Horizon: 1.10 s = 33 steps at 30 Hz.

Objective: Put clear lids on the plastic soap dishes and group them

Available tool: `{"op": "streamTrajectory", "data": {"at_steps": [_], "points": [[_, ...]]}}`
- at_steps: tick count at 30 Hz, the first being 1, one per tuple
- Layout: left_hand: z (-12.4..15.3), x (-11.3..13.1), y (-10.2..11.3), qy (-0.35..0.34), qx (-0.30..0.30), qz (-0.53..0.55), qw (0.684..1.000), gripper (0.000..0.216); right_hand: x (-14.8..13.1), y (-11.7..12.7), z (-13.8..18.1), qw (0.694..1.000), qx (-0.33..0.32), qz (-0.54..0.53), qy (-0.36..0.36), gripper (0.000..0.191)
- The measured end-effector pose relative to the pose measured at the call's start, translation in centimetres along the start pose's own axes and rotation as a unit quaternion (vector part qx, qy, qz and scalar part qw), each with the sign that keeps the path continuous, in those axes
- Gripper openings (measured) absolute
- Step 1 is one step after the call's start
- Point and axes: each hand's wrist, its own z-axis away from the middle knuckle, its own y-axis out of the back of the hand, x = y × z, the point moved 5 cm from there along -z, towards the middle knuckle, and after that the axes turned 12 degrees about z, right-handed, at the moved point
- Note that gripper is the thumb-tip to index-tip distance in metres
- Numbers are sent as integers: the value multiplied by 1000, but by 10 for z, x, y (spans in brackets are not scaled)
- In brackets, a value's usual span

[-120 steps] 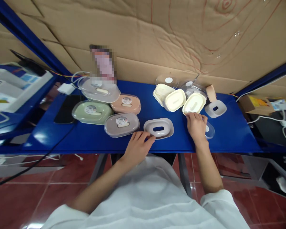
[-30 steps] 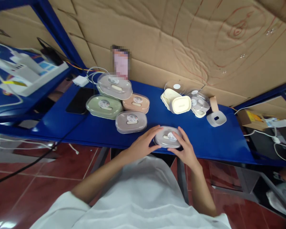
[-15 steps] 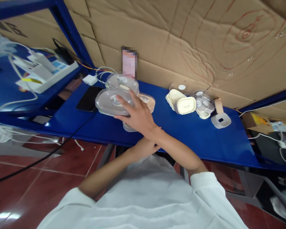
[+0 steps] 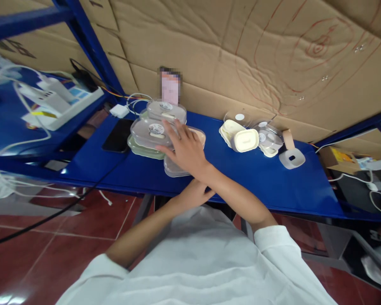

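My right hand point(image 4: 189, 150) is palm down with fingers spread, its fingertips at the right end of a clear-lidded oval box point(image 4: 146, 134). Below that box shows a green base point(image 4: 146, 149). Behind it stands another clear-lidded box point(image 4: 167, 111) with a round label. A peach box point(image 4: 199, 136) is partly covered by my right hand, and a greyish clear-lidded box point(image 4: 174, 167) lies in front, under my palm. At the table's front edge my left hand point(image 4: 195, 195) rests beneath my right wrist; the thumb shows, but the other fingers are mostly hidden.
On the blue table point(image 4: 228, 178), cream containers point(image 4: 246, 140), clear lids point(image 4: 268, 134) and a grey-white holder point(image 4: 292, 158) are at right. A black phone point(image 4: 117, 135) and white charger point(image 4: 119, 111) lie left. A cardboard wall point(image 4: 203, 55) stands behind; a black cable point(image 4: 82, 197) crosses the left edge.
The clear-lidded box has shifted slightly back and the green base below it has come into view. My right hand has moved a little right and off the lid's middle. My left hand stays put.
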Motion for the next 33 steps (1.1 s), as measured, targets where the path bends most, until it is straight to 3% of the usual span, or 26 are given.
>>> {"op": "streamTrajectory", "data": {"at_steps": [4,8,10,14,17,22,27,33], "points": [[-1,9,0,-13,1,-26,1000,28,76,7,30,998,49,-33,-26,57],[0,10,0,-10,-9,-47,999,25,172,-4,90,971,63,34,-226,66],[1,11,0,-5,-17,-54,998,26,193,-12,116,965,36,48,-256,59],[3,14,0,33,-22,-75,996,40,186,-10,148,974,56,8,-220,39],[1,17,0,53,-12,-75,996,65,166,-3,167,974,69,-71,-202,39],[-11,14,-10,33,8,-81,996,95,144,3,195,976,58,-15,-207,41],[-26,11,-22,-4,26,-105,994,105,132,3,209,981,58,-74,-168,48],[-30,27,-24,-60,72,-175,980,98,123,12,219,941,85,-242,-222,44]]}}
